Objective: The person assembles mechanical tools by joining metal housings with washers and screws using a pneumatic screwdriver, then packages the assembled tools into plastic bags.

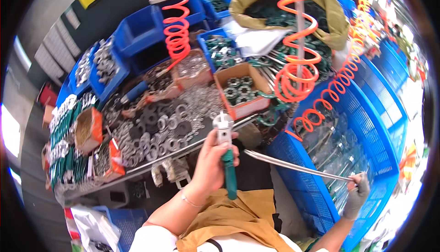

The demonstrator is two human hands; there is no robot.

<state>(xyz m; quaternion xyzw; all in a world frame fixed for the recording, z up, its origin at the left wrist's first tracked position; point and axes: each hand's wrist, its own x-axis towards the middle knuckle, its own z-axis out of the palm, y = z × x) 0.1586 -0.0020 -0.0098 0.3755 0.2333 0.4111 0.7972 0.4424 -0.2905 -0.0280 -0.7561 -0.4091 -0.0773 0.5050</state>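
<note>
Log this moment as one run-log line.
left hand: holds green-handled tool | right hand: holds metal rods by one end | beside: blue crate | ahead: washers, orange hoses

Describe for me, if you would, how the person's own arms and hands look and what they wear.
The left hand is gloveless, with a thin, light bracelet at the wrist and a short white sleeve higher up the arm. The right hand wears a greyish glove that leaves some finger ends uncovered; its forearm is bare.
</note>
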